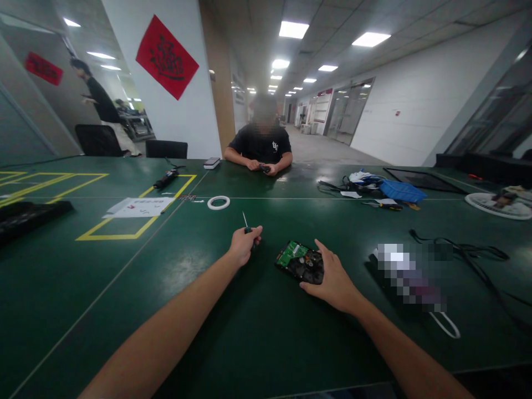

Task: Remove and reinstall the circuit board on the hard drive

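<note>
Where a slip could start

The green worktop (166, 299) has a glossy sheen, so anything pushed sideways on it might skate. Above it, the left hand (244, 246) is curled around a tool, while the right hand (338, 281) grasps the right end of a hard drive (306, 267), in front of the person; whether that drive lies flat cannot be told. Held at one end only, it could twist under uneven pressure. Its green circuit board (287, 256) faces up, uncovered, and could be scratched by the screwdriver (248, 228), whose thin shaft points away, apart from the drive, if the tip strayed.
</note>
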Available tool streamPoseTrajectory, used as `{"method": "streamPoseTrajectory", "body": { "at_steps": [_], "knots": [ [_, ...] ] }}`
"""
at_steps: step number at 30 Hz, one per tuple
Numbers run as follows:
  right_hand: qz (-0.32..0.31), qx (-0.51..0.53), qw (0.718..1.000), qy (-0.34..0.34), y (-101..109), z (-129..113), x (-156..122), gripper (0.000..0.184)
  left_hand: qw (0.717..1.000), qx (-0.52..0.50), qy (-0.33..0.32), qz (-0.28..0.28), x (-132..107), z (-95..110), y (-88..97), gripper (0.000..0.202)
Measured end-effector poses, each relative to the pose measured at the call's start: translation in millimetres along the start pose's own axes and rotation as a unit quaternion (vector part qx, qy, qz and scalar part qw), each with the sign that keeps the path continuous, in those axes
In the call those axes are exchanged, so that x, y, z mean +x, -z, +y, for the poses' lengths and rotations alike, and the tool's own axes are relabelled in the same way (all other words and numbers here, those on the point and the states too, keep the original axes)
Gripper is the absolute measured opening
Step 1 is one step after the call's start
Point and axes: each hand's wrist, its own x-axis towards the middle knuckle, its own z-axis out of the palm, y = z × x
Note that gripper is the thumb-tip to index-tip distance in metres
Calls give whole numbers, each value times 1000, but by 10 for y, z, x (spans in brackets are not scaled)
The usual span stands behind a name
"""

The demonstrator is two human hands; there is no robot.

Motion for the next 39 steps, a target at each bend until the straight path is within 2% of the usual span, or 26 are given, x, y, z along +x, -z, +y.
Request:
{"method": "streamPoseTrajectory", "body": {
  "at_steps": [4,9,13,18,21,23,25,26,28,30,32,33,35,39],
  "knots": [
    [78,-18,997,-17,-59,-69,16,109,1000,31,0,-5,-163,-69,-153,24],
    [170,-28,984,-48,-97,-143,105,102,999,30,-2,-14,-548,-204,-447,40],
    [203,4,976,-80,-141,-274,184,100,998,18,18,-58,-829,-276,-616,49],
    [217,33,970,-105,-257,-472,184,102,988,1,54,-144,-886,-276,-638,49],
    [215,75,968,-108,-268,-481,147,102,989,-9,58,-139,-830,-255,-595,48],
    [205,159,957,-127,-221,-424,142,98,989,-16,62,-132,-802,-237,-568,49],
    [183,304,917,-185,-139,-344,161,85,988,-22,68,-135,-794,-211,-555,50],
    [159,389,881,-217,-94,-307,175,76,987,-25,71,-140,-799,-195,-556,51],
    [82,548,792,-257,-11,-262,195,60,984,-31,77,-155,-820,-165,-572,51],
    [-16,660,708,-251,44,-270,187,55,979,-39,81,-182,-847,-146,-597,52],
    [-92,722,649,-219,73,-326,151,60,974,-45,80,-206,-867,-146,-615,52],
    [-116,740,631,-201,80,-363,128,64,973,-46,79,-212,-871,-150,-618,52],
    [-142,756,616,-169,90,-433,89,69,973,-36,78,-213,-869,-160,-611,53],
    [-146,755,620,-152,110,-507,67,69,976,2,70,-207,-857,-130,-591,52]
  ]
}}
